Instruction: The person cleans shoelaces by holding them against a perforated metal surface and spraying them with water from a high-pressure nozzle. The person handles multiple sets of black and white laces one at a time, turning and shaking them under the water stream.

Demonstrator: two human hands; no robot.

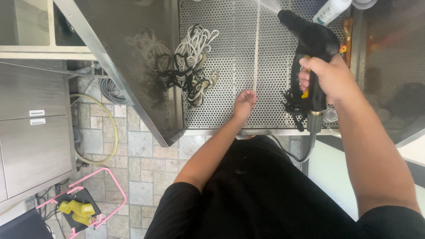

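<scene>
My right hand [330, 77] grips a black spray gun [310, 40] with a yellow trigger, its nozzle pointing away over a perforated metal tray [230, 48]. A fine spray leaves the nozzle at the top. My left hand [245, 102] pinches the near end of a long thin pale rod [256, 44] that stretches away across the tray. A hose [305, 146] hangs from the gun's brass fitting below my right hand.
A tangle of white, black and tan cords [190, 66] lies on the tray's left side. A small black bundle [293, 106] sits near the gun. A white bottle [330, 11] stands at the back. Steel cabinets [35, 141], a yellow-green hose [113, 132] and a pink rack [106, 194] are at the left.
</scene>
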